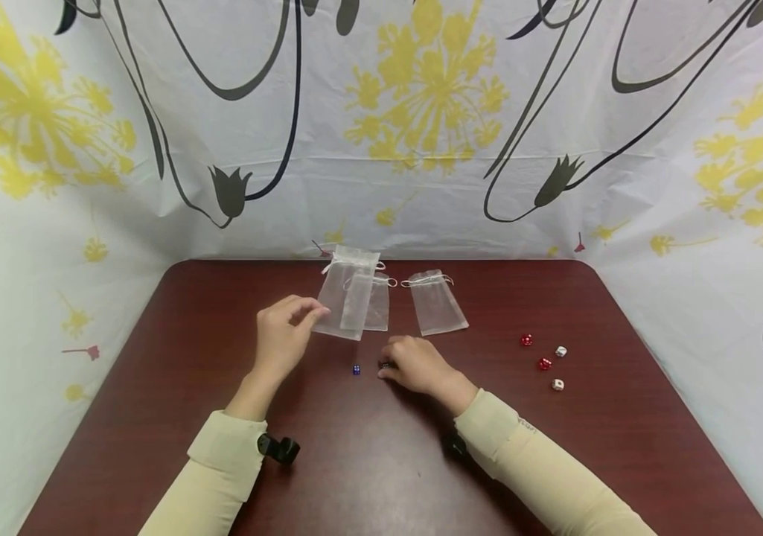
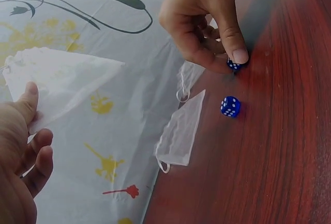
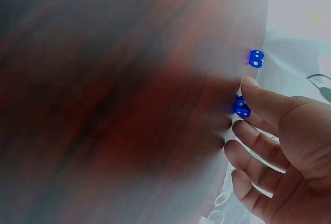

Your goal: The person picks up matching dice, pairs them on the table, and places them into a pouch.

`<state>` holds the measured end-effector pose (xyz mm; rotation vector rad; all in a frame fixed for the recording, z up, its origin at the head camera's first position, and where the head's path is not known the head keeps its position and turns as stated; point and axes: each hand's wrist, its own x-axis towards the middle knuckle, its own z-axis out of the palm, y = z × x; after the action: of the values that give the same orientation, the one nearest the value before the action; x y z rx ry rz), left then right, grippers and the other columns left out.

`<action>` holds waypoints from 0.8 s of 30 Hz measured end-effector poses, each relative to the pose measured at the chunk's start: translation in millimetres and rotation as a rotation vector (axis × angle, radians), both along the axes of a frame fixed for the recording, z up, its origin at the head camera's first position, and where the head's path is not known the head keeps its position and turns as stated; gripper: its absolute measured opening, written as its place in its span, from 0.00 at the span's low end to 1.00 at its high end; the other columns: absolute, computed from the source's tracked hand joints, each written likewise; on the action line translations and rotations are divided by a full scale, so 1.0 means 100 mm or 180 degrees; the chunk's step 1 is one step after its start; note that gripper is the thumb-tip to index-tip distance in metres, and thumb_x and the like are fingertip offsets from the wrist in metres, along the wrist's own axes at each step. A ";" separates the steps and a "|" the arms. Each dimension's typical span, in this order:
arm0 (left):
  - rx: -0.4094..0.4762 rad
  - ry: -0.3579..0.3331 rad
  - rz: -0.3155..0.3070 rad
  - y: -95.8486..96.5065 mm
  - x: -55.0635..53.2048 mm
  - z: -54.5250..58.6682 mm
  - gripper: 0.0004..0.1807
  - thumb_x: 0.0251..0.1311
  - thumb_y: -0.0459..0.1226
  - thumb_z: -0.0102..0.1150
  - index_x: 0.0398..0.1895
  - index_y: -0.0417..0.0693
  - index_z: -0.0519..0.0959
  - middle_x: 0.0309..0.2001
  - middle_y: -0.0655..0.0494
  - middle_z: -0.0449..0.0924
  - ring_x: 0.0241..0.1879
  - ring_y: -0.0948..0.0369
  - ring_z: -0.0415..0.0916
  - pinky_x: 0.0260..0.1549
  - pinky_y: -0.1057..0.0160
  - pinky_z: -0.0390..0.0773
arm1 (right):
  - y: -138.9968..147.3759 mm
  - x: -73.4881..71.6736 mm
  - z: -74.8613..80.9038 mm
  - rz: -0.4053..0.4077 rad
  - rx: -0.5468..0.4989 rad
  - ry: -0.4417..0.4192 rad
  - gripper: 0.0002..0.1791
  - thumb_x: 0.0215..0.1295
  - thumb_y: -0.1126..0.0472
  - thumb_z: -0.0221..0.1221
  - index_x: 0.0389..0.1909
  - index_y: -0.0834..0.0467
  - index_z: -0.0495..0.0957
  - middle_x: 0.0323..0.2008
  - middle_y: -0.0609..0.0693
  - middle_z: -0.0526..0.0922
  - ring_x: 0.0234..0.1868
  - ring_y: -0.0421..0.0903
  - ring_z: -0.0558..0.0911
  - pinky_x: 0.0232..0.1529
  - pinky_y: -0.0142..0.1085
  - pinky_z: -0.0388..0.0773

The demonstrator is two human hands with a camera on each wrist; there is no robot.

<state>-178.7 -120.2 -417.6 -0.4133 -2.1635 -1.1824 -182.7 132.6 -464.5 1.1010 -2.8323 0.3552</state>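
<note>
My left hand [image 1: 282,335] pinches a sheer white drawstring bag [image 2: 62,74] between thumb and fingers, holding it up over the far part of the table. In the head view this bag overlaps another sheer bag [image 1: 379,309] lying behind it. My right hand [image 1: 419,363] is low at the tabletop, pinching a dark blue die [image 3: 242,107] with white dots between thumb and fingertips. From the head, that die is mostly covered by the fingers. A second blue die [image 1: 356,369] sits on the table just left of the right hand.
A third sheer drawstring bag [image 1: 439,304] lies flat beyond the right hand. Two red dice [image 1: 545,364] and two white dice [image 1: 558,385] are grouped on the right of the dark red table [image 1: 368,469]. A patterned white cloth [image 1: 327,193] hangs behind and beside it.
</note>
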 end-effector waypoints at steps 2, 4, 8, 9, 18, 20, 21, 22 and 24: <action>0.0018 0.0011 -0.0047 0.01 0.01 0.01 0.05 0.54 0.36 0.75 0.29 0.45 0.88 0.27 0.57 0.85 0.24 0.65 0.77 0.24 0.79 0.72 | 0.01 -0.01 0.01 -0.0018 -0.0080 0.0029 0.10 0.62 0.50 0.71 0.30 0.52 0.84 0.30 0.45 0.80 0.32 0.46 0.83 0.34 0.44 0.82; 0.0046 0.0019 -0.0093 0.02 0.03 0.02 0.05 0.54 0.35 0.76 0.29 0.45 0.88 0.27 0.57 0.84 0.24 0.65 0.78 0.25 0.79 0.74 | 0.03 -0.02 0.03 -0.0063 -0.0211 0.0085 0.12 0.63 0.49 0.70 0.32 0.53 0.85 0.31 0.45 0.81 0.32 0.45 0.82 0.33 0.43 0.82; 0.0104 0.0033 -0.0144 0.03 0.04 0.03 0.05 0.52 0.34 0.77 0.28 0.45 0.87 0.27 0.57 0.84 0.25 0.64 0.78 0.27 0.79 0.76 | 0.06 -0.06 0.13 -0.0126 -0.0656 0.0235 0.17 0.63 0.47 0.69 0.36 0.58 0.86 0.32 0.47 0.82 0.30 0.43 0.81 0.33 0.40 0.81; 0.0118 0.0040 -0.0159 0.04 0.05 0.03 0.05 0.52 0.34 0.77 0.28 0.45 0.87 0.27 0.57 0.84 0.25 0.64 0.78 0.27 0.78 0.76 | 0.06 -0.06 0.17 -0.0130 -0.0797 0.0264 0.17 0.62 0.47 0.70 0.37 0.59 0.87 0.32 0.47 0.82 0.30 0.43 0.81 0.33 0.39 0.81; 0.0129 0.0322 -0.0424 0.07 0.04 0.02 0.07 0.48 0.29 0.78 0.26 0.46 0.87 0.26 0.59 0.84 0.22 0.66 0.75 0.24 0.75 0.74 | 0.08 -0.13 0.55 -0.0082 -0.2021 0.0021 0.13 0.60 0.59 0.72 0.39 0.65 0.85 0.30 0.51 0.84 0.27 0.46 0.81 0.29 0.40 0.81; 0.0134 0.0336 -0.0479 0.07 0.04 0.03 0.07 0.48 0.29 0.78 0.26 0.47 0.87 0.26 0.60 0.84 0.23 0.67 0.75 0.24 0.76 0.74 | 0.08 -0.13 0.63 -0.0141 -0.2231 -0.0127 0.12 0.63 0.61 0.70 0.41 0.66 0.84 0.31 0.51 0.84 0.28 0.46 0.81 0.29 0.38 0.81; 0.0150 0.0337 -0.0506 0.07 0.05 0.03 0.07 0.48 0.30 0.78 0.26 0.47 0.87 0.26 0.60 0.84 0.23 0.67 0.75 0.24 0.76 0.74 | 0.08 -0.12 0.66 -0.0184 -0.2315 -0.0213 0.12 0.64 0.61 0.69 0.42 0.66 0.84 0.31 0.51 0.84 0.28 0.46 0.81 0.29 0.36 0.80; 0.0163 0.0341 -0.0537 0.08 0.05 0.03 0.07 0.48 0.30 0.78 0.26 0.47 0.87 0.26 0.61 0.84 0.23 0.67 0.75 0.25 0.76 0.74 | 0.08 -0.12 0.70 -0.0225 -0.2395 -0.0310 0.11 0.65 0.62 0.67 0.43 0.66 0.84 0.32 0.52 0.85 0.29 0.46 0.81 0.30 0.35 0.80; 0.0196 0.0349 -0.0599 0.08 0.05 0.03 0.06 0.49 0.31 0.78 0.26 0.47 0.87 0.26 0.61 0.84 0.22 0.67 0.75 0.25 0.76 0.74 | 0.08 -0.10 0.76 -0.0316 -0.2567 -0.0502 0.11 0.68 0.63 0.64 0.45 0.67 0.83 0.34 0.55 0.86 0.31 0.46 0.83 0.32 0.33 0.80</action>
<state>-173.3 -112.1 -414.3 -0.6513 -2.0235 -1.2933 -193.1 140.4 -388.1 0.7616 -2.4113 1.4497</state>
